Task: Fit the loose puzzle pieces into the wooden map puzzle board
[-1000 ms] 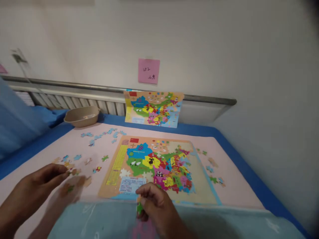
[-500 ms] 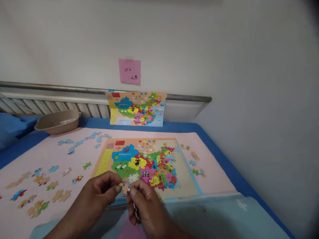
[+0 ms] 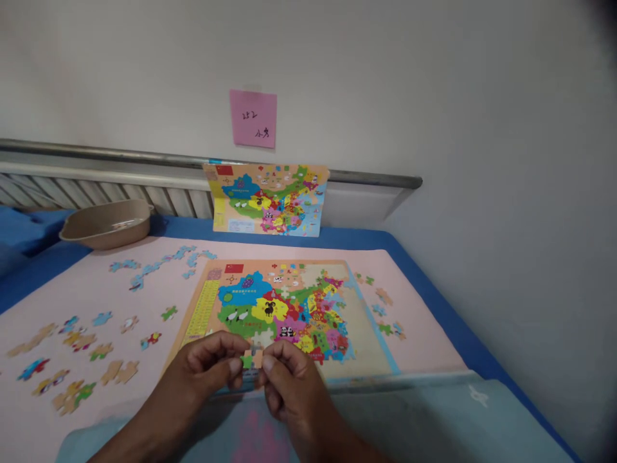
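My left hand [image 3: 212,368] pinches a small green and orange jigsaw piece [image 3: 247,360] between thumb and fingertips. Right beside it, an orange jigsaw piece [image 3: 258,359] is pinched in my right hand [image 3: 294,379]. The two are edge to edge, and whether they interlock I cannot tell; fingers cover their outer ends. Both hands are over the near edge of a partly filled map puzzle board [image 3: 376,334]. Its bare patches show at the right, at the upper right and low in the middle.
Loose jigsaw pieces [image 3: 116,372] lie scattered on the pink mat [image 3: 144,270] at the left, others [image 3: 384,296] right of the board. A printed reference map [image 3: 267,202] leans on the wall rail [image 3: 376,177]. A beige basin [image 3: 108,225] stands at the back left.
My hands have come closer together, bringing the two pieces side by side. The right hand's piece has turned to face up. The whole view has shifted slightly.
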Demonstrator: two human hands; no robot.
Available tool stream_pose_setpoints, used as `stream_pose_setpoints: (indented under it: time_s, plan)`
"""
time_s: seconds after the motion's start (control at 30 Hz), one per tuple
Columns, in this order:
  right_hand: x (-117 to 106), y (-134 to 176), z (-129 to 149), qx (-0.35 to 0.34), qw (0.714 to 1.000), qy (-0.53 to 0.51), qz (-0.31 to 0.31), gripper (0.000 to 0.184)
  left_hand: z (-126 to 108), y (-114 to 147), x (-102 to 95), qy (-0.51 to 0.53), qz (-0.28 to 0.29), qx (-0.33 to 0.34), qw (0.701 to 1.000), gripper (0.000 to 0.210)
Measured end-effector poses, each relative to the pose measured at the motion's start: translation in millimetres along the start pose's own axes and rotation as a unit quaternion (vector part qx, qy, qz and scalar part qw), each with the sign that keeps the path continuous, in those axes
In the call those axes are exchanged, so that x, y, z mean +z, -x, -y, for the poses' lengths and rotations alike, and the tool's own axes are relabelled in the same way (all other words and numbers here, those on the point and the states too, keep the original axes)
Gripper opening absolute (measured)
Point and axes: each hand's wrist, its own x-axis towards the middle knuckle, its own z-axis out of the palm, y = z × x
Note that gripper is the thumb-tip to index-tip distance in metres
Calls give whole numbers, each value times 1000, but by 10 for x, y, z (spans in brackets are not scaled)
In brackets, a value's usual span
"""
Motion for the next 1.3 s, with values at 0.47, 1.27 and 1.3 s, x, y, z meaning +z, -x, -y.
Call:
stream_pose_setpoints:
  time_s: [0.47,1.27,1.3]
  plan:
    - [-84,-91,-67,-7,999,48,-23,40,-52,-21,40,73,25,-12,997,21]
    - [-103,-58,199,-44,991,129,8,21,-7,14,260,-5,14,-78,997,33]
    - [-102,-61,200,-40,991,130,4,21,-1,14,254,-1,23,-78,997,33]
